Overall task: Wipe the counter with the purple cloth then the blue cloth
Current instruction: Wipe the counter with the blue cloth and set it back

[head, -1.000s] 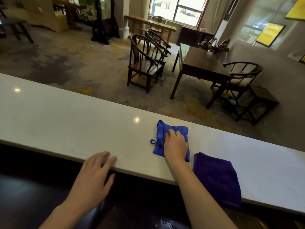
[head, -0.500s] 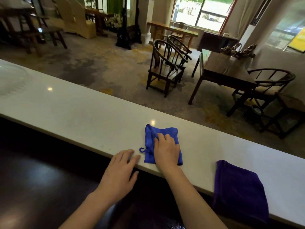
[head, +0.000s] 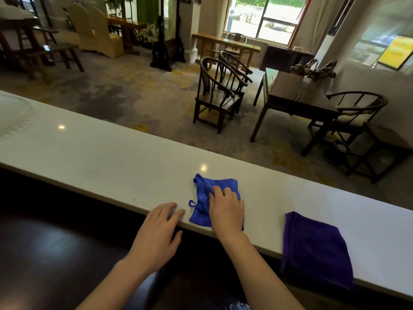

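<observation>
Teahouse lounge: counter [head: 111, 153], wooden armchairs [head: 219, 95], tables [head: 290, 95].

Blue cloth [head: 214, 186] left of purple cloth [head: 315, 249]

No legible text, label or number shows anywhere in the head view.
</observation>
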Action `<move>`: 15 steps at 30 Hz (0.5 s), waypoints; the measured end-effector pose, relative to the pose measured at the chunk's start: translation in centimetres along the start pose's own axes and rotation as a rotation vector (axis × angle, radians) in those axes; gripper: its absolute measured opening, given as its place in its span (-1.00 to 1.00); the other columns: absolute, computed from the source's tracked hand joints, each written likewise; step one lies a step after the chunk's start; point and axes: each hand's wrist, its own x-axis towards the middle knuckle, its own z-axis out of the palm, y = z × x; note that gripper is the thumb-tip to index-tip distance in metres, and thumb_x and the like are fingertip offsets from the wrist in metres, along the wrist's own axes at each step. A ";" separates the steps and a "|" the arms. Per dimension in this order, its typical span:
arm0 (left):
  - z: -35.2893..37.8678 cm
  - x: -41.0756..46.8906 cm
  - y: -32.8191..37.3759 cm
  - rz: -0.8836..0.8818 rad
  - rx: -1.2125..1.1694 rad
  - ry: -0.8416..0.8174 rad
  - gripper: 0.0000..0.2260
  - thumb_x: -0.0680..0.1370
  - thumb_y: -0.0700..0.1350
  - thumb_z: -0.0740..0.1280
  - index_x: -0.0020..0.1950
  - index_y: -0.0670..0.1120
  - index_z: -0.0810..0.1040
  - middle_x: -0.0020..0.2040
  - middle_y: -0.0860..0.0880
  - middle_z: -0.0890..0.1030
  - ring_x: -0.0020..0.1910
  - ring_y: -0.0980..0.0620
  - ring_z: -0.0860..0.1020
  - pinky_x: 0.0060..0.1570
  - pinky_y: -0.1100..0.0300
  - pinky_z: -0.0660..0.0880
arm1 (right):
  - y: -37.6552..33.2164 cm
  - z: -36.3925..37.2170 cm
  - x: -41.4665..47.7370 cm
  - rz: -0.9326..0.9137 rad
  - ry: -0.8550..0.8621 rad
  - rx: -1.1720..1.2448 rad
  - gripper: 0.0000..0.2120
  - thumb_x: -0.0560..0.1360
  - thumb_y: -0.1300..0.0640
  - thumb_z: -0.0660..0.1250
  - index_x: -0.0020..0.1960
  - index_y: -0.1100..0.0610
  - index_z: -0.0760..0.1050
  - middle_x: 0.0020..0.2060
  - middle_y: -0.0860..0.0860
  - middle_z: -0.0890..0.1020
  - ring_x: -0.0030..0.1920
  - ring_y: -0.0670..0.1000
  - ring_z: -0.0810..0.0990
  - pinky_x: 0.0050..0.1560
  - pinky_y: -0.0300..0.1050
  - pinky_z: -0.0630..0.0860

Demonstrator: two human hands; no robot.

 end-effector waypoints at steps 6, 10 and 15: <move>0.2 -0.2 0.1 -0.008 0.017 -0.023 -0.52 0.45 -0.02 0.40 0.36 -0.05 0.47 0.34 -0.09 0.46 0.34 -0.10 0.41 0.35 0.00 0.37 | 4.3 -2.1 -1.3 0.078 0.012 -0.060 -0.72 0.65 -0.05 0.08 0.25 -0.01 0.45 0.01 0.00 0.57 -0.02 0.03 0.52 0.01 -0.05 0.44; 0.1 0.1 0.4 -0.018 0.030 -0.034 -0.53 0.41 -0.08 0.40 0.33 -0.07 0.50 0.31 -0.10 0.49 0.31 -0.12 0.43 0.32 -0.02 0.38 | 6.9 -3.2 -2.5 0.146 0.023 -0.097 -0.70 0.64 -0.06 0.08 0.29 -0.01 0.45 0.02 0.01 0.58 0.01 0.05 0.53 0.00 -0.02 0.43; 0.0 0.9 0.9 -0.066 0.033 -0.008 -0.59 0.30 -0.18 0.42 0.15 -0.09 0.56 0.17 -0.13 0.53 0.15 -0.16 0.50 0.16 -0.06 0.46 | 8.9 -4.0 -3.5 0.197 0.037 -0.110 -0.68 0.64 -0.08 0.09 0.31 -0.02 0.45 0.03 0.00 0.58 0.04 0.05 0.54 0.08 0.01 0.44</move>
